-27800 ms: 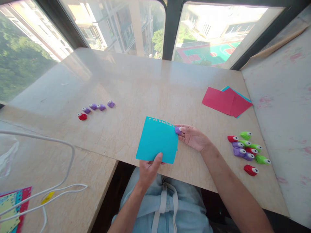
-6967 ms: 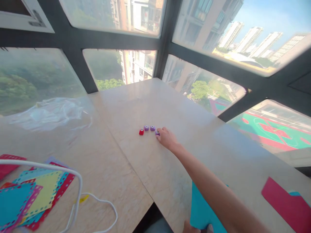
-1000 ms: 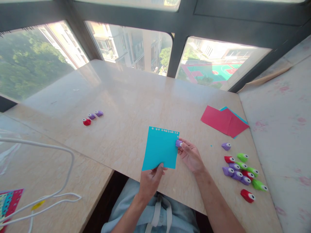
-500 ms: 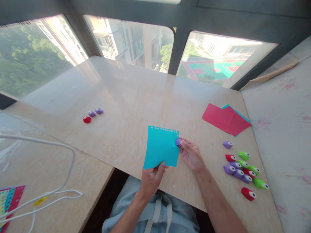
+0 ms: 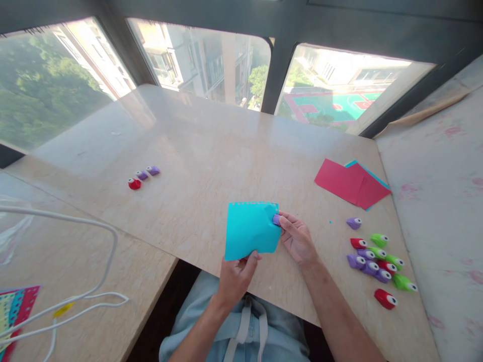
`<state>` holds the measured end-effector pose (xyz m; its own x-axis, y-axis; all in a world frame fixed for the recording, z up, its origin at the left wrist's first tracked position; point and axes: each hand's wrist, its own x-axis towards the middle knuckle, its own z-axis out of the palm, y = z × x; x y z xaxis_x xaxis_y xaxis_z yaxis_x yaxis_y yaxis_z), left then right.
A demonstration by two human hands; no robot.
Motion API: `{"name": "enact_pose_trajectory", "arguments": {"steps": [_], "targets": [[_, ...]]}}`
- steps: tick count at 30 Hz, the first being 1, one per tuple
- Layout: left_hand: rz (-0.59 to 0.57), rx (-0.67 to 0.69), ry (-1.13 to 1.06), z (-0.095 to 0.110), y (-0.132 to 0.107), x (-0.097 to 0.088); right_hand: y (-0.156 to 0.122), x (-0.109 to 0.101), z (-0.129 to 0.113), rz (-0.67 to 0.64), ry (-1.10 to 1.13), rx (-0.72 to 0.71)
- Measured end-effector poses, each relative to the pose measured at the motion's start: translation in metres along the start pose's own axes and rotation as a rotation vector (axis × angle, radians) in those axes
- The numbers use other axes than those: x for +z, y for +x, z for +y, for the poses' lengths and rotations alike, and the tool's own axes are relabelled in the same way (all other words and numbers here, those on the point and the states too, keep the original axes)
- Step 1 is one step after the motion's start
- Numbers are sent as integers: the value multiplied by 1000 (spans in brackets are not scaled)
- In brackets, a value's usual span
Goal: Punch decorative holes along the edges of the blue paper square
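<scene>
One blue sheet (image 5: 249, 229), its near edge pinched by the left hand (image 5: 237, 276) — at its right edge, a purple punch (image 5: 276, 219) in the closed grip of the right hand (image 5: 298, 242), how tight I can't tell! More punches (image 5: 370, 268) sit right of the sheet on the counter (image 5: 206, 156).

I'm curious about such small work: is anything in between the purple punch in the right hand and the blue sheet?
Nothing visible: the right hand holds the purple punch at the right edge of the blue sheet. The left hand grips the near edge, apart from the punch.
</scene>
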<state>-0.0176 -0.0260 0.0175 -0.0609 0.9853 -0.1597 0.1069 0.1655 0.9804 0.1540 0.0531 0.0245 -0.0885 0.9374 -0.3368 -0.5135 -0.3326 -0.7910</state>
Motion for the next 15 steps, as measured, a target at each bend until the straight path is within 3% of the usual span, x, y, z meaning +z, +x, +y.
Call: {"name": "enact_pose_trajectory", "arguments": {"steps": [5,9,13,15], "targets": [[-41,27,-47,2,-2,-9,-1,0,-2,16,8,43],[-98,-21,-257,0,4,-23,0,-2,-2,18,19,67],[-97,-93,-520,6,27,-37,1,-2,-3,4,20,78],[-104,-168,-536,12,44,-43,1,-2,-3,-10,14,83]]}}
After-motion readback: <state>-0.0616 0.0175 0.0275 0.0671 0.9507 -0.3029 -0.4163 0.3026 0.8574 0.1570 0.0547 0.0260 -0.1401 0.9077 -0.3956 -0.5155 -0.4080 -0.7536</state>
